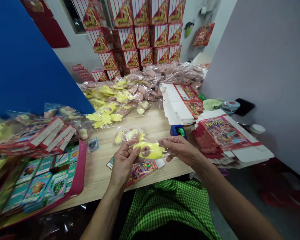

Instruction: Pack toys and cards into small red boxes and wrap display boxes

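Between my hands is a yellow animal-shaped toy (155,150) with a brown patch, in a clear plastic bag. My left hand (123,163) pinches its left end, thumb on top. At the other end, the fingers of my right hand (181,150) are closed on the clear bag. Just beneath lies a printed red card or flat box (142,171), partly covered by the toy and my left hand. Directly behind my left hand rest a few small bagged figures (128,134) in cream and brown. A small trading card (93,145) lies farther left on the wooden table (97,178).
A pink-rimmed box (82,163) of card stacks stands left, beside red boxes (35,135). Bagged yellow toys (106,116) and brown ones (175,73) pile up behind. Flattened cartons (225,133) and a blue tape dispenser (175,130) are right. Stacked boxes (142,36) line the wall.
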The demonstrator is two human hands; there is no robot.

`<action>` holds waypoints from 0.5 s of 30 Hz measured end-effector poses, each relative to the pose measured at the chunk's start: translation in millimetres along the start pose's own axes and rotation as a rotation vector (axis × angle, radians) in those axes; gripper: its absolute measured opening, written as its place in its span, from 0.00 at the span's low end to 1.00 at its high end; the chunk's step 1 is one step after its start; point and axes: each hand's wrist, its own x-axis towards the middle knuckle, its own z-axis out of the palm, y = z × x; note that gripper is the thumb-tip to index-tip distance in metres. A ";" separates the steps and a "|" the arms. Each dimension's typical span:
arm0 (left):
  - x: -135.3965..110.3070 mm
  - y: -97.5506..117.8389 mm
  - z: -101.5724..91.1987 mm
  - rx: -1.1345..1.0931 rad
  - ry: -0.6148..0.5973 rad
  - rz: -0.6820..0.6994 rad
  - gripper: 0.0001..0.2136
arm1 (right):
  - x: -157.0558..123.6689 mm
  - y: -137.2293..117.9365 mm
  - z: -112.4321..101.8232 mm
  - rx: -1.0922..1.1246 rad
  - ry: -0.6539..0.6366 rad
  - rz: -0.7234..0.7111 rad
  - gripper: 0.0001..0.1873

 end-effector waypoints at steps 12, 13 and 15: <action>-1.5 -20.8 -37.6 1.175 -0.247 0.189 0.44 | -13.0 -26.0 -29.1 -0.101 0.315 0.004 0.15; -2.2 -24.9 -39.0 1.271 -0.267 0.198 0.42 | -14.6 -28.3 -32.2 -0.119 0.310 0.003 0.15; -4.8 -30.6 -39.6 1.310 -0.241 0.255 0.39 | -18.2 -32.3 -36.1 -0.142 0.270 0.012 0.16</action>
